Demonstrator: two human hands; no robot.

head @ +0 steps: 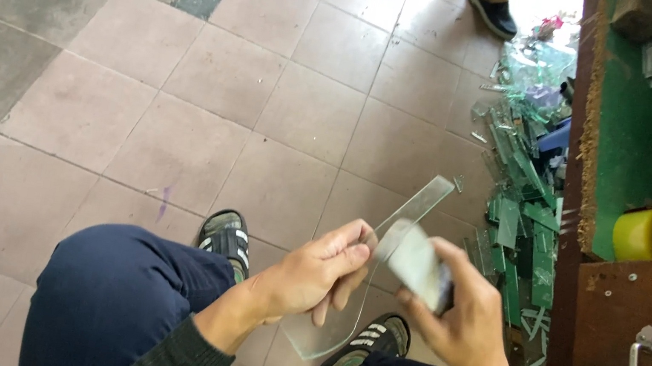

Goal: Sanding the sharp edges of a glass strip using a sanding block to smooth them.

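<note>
My left hand [321,273] grips the edge of a clear, curved pane of glass [417,207] that runs from near my feet up past my fingers. My right hand [465,320] is closed on a grey block [417,264], a stone or sanding pad, pressed against the glass edge just right of my left thumb. Both hands sit above my knees in dark blue trousers, with my sandalled feet on the tiled floor below.
A heap of green-tinted glass offcuts [523,187] lies along the foot of a wooden bench [575,160] on the right. A yellow and red roll [646,232] rests on its green top. Another person's shoe [494,12] stands at the far top.
</note>
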